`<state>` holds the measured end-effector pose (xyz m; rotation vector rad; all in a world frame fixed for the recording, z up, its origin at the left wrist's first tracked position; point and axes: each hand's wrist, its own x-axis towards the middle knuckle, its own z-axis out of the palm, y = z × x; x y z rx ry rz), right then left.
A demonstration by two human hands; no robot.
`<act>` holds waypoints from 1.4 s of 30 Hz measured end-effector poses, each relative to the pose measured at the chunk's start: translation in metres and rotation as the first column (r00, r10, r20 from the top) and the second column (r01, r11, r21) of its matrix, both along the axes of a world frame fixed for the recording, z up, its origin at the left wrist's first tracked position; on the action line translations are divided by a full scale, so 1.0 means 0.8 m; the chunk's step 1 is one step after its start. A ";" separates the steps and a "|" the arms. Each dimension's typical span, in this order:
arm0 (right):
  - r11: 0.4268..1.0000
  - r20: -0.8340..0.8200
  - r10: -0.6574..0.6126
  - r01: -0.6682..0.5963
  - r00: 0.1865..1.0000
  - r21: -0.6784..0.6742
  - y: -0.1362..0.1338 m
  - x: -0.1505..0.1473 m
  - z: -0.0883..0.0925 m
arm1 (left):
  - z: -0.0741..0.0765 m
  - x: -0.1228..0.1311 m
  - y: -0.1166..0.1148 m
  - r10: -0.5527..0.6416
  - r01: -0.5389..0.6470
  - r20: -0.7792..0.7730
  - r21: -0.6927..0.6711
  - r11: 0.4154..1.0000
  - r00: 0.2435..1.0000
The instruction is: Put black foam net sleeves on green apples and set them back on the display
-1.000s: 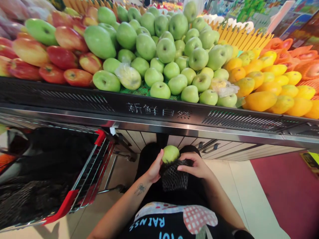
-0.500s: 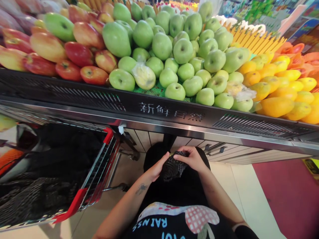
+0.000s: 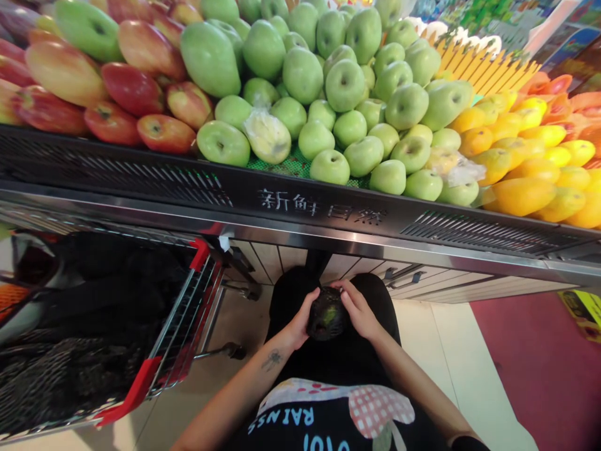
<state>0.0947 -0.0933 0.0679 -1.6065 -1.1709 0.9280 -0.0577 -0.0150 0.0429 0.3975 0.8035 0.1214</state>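
Above my lap, between both hands, is a fruit in a black foam net (image 3: 325,316). A green patch of the fruit shows through the opening on top; its exact kind is hidden. My left hand (image 3: 301,321) wraps round the net's left side, thumb near the top. My right hand (image 3: 357,308) curls against its right and far side, with some fingertips hidden behind it. Beyond the hands, the display holds green apples (image 3: 330,166), and one bagged yellowish fruit (image 3: 267,136) lies among them.
At left stands a red-cornered shopping cart (image 3: 181,316) full of black netting (image 3: 89,357). The display's black front edge (image 3: 244,197) crosses ahead, above cabinet doors. Red apples (image 3: 166,133) lie to the left, yellow mangoes (image 3: 521,190) to the right.
The net was bunched up between my fingers; now it sits rounded round the fruit with green showing on top. My right hand has shifted from above it to its right side.
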 end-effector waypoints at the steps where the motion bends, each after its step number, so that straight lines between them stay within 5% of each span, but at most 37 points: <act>1: 0.999 -0.011 0.042 -0.042 0.999 0.005 -0.006 0.001 0.002 | 0.001 0.002 0.000 0.021 -0.021 -0.009 0.004 1.000 1.000; 4: 0.991 -0.110 0.105 -0.113 0.988 -0.069 -0.022 0.002 0.005 | 0.006 0.010 -0.002 0.021 -0.021 -0.032 0.022 1.000 0.999; 9: 0.981 -0.376 -0.092 0.019 0.922 -0.195 -0.032 0.000 -0.005 | 0.001 0.025 -0.011 -0.028 0.034 -0.051 0.120 0.992 0.998; 14: 0.964 -0.475 -0.234 0.138 0.849 -0.228 -0.039 -0.001 -0.015 | -0.011 0.036 -0.020 -0.034 0.071 -0.102 0.391 0.918 0.994; 18: 0.957 -0.418 -0.291 0.259 0.860 -0.134 -0.046 0.006 -0.019 | 0.004 0.044 -0.025 -0.016 0.124 -0.164 0.671 0.731 0.986; 22: 0.947 -0.423 -0.316 0.310 0.849 -0.086 -0.053 0.021 -0.021 | 0.034 0.050 -0.024 0.170 0.106 -0.211 0.870 0.482 0.963; 24: 0.946 -0.419 -0.316 0.317 0.851 -0.070 -0.057 0.029 -0.021 | 0.045 0.052 -0.018 0.169 0.076 -0.167 0.892 0.446 0.971; 29: 0.968 -0.344 -0.238 0.252 0.908 -0.003 -0.065 0.037 -0.016 | 0.057 0.049 0.007 -0.129 0.156 -0.094 0.730 0.665 0.987; 32: 0.986 -0.328 -0.151 0.166 0.933 0.020 -0.067 0.033 -0.013 | 0.063 0.044 0.017 -0.255 0.264 -0.118 0.688 0.676 0.960; 38: 0.987 -0.334 -0.156 0.158 0.930 -0.022 -0.064 0.023 -0.008 | 0.063 0.035 0.031 -0.172 0.134 0.020 0.541 0.830 0.985; 42: 0.954 -0.471 -0.297 0.271 0.831 -0.125 -0.060 0.018 -0.002 | 0.047 0.031 0.034 -0.183 0.121 0.095 0.454 0.883 0.979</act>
